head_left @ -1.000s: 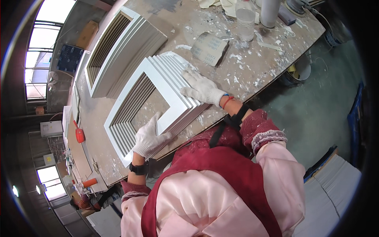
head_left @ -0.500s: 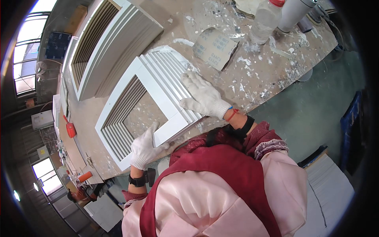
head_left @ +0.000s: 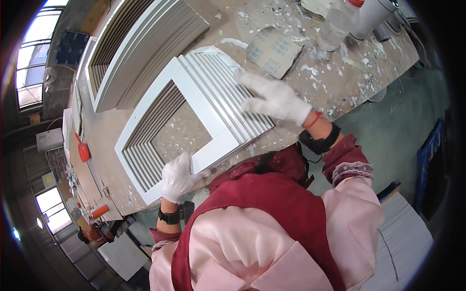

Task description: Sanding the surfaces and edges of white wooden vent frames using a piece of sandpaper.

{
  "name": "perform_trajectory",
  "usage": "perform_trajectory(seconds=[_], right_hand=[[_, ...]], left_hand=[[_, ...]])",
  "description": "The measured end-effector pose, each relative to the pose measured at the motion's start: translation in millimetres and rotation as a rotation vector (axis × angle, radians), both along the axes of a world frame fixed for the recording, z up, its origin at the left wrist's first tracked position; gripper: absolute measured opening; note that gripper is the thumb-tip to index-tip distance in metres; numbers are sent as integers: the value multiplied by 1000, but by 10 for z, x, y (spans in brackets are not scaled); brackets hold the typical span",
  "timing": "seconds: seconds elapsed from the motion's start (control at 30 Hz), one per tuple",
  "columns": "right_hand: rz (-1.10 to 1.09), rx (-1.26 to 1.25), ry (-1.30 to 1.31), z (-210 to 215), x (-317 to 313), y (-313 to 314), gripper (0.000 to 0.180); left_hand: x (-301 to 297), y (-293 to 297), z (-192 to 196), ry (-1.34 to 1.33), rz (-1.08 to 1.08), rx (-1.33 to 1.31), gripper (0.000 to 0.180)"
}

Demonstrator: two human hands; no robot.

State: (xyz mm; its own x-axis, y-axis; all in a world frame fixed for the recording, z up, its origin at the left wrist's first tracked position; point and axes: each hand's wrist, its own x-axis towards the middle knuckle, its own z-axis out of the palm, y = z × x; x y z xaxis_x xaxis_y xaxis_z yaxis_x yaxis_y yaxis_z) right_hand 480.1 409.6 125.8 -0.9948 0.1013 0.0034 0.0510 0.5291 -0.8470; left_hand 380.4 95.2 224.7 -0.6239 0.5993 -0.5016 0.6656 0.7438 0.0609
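Paint-spattered workbench in a workshop, seen through my remote head view. The stack of white arched frames lies on the bench near its front edge, between ten and eleven o'clock of centre. As far as I can judge, the layering is done: the frames sit one upon another, their outer edges stepped rather than flush at two o'clock. I cannot tell whether any handling or finishing is left. The top frame is smooth and pale, with one curved side and an angular opening; ribbed inner edges show below it. My left gloved hand straddles the near rail between six and seven o'clock; how firmly it grips, I cannot tell. My right gloved hand, blurred, is released, fingers extended at the stepped edges, contact uncertain. A second frame stack stands toward ten o'clock.
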Motion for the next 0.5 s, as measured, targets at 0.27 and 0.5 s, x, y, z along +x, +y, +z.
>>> perform_trajectory(seconds=[0.27, 0.5], right_hand=[[-402, 818, -87, -267, -4, 443, 75], [-463, 671, -439, -87, -372, 386, 77]], left_hand=[[49, 12, -5, 13, 26, 53, 64], [118, 102, 107, 104, -121, 236, 75]])
